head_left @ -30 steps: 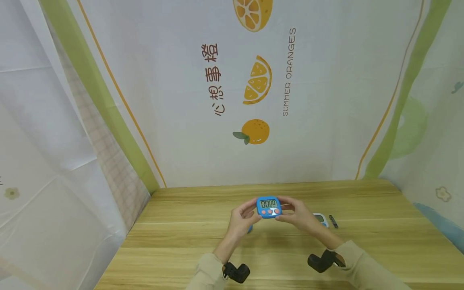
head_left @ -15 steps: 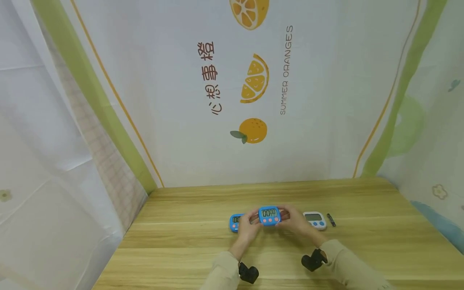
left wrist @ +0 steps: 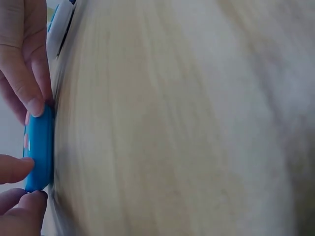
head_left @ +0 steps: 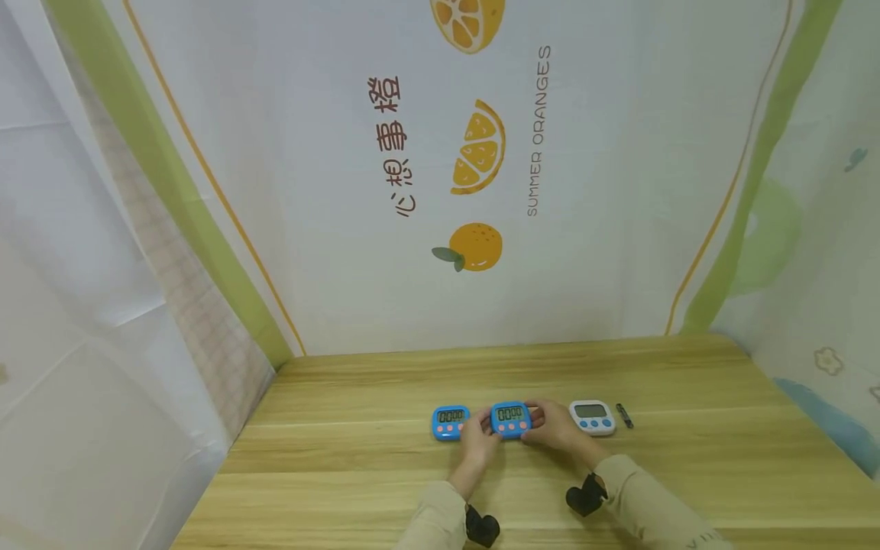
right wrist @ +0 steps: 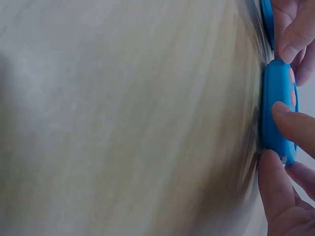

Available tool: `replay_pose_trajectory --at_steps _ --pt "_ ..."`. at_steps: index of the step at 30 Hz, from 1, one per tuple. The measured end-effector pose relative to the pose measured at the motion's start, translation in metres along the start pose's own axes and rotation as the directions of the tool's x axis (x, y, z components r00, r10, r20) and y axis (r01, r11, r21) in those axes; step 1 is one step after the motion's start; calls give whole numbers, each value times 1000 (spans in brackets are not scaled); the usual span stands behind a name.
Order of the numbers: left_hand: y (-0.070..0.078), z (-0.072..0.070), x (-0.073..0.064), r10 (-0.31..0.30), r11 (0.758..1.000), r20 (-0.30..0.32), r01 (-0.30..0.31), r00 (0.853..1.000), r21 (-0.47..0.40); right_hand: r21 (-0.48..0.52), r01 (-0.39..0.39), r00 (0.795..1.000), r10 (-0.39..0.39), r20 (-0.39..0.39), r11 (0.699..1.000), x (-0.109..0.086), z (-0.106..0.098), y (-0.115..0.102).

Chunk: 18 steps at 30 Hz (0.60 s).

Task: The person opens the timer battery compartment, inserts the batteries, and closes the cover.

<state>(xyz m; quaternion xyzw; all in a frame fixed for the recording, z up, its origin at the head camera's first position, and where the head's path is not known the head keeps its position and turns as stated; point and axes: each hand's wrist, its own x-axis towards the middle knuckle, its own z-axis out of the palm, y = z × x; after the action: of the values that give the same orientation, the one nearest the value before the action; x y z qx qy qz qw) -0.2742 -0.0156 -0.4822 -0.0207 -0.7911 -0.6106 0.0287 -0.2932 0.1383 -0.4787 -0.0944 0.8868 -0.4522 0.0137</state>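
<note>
A blue digital timer (head_left: pixel 511 421) with pink buttons and a screen of zeros lies at the table surface between both hands. My left hand (head_left: pixel 479 443) holds its left edge, thumb and fingertips on the rim. The right hand (head_left: pixel 554 425) pinches the opposite edge. Seen edge-on in the left wrist view, the same timer (left wrist: pixel 40 147) is very close to the wood or touching it; I cannot tell which. Just left of the left hand lies a second blue timer (head_left: pixel 450 422), its right side close to the fingers. A white timer (head_left: pixel 593 418) with blue buttons lies beyond the right hand.
A small dark slim object (head_left: pixel 624 415) lies right of the white timer; its kind is too small to tell. The wooden table (head_left: pixel 357 473) ends at a white curtain (head_left: pixel 385 305) printed with oranges. More cloth hangs on both sides.
Both hands have lowered the blue timer from the air down to the table. The second blue timer and the white timer, partly hidden before, now show more fully.
</note>
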Motion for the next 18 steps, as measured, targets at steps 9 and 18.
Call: replay_pose_trajectory --at_steps 9,18 --pt "-6 -2 1 19 1000 64 -20 998 18 11 -21 999 22 -25 1000 0 2 0" --pt "-4 -5 -3 83 992 98 -91 992 85 12 -18 1000 19 -17 1000 0 2 0"
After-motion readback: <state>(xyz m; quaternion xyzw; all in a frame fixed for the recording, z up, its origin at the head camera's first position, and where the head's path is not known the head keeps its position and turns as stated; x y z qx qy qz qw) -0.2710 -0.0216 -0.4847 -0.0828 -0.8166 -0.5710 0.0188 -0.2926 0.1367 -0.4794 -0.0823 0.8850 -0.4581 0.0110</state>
